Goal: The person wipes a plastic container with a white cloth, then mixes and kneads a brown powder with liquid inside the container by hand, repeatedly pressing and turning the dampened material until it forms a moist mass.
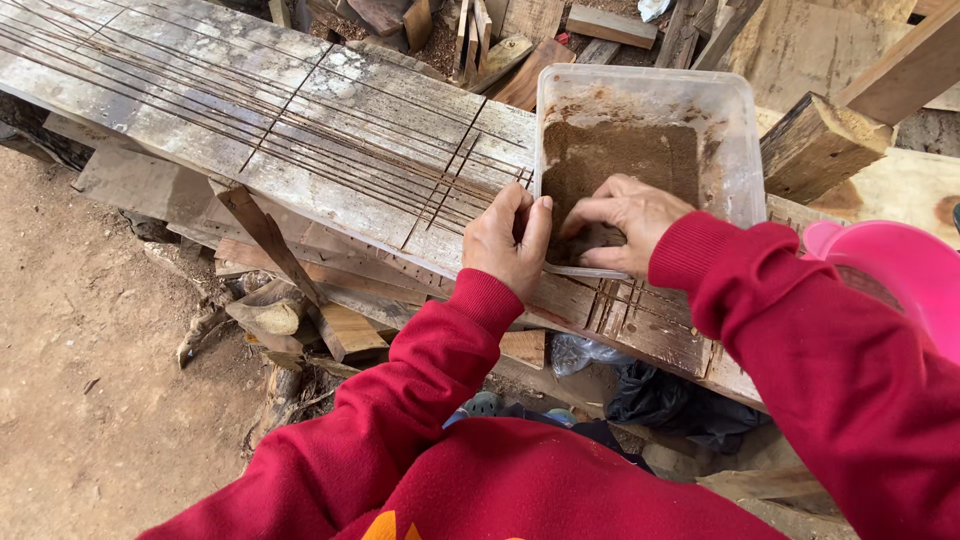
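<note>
Hands (565,228) at tub's (745,130) near edge

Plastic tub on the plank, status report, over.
Left hand at the near rim of the plastic tub. Right hand inside, fingers in brown powder. Thin rods alongside on plank.

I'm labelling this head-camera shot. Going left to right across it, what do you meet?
Dirt floor → thin sticks on the grey plank → left hand → right hand in the clear tub of brown powder → wood block → pink container.
</note>
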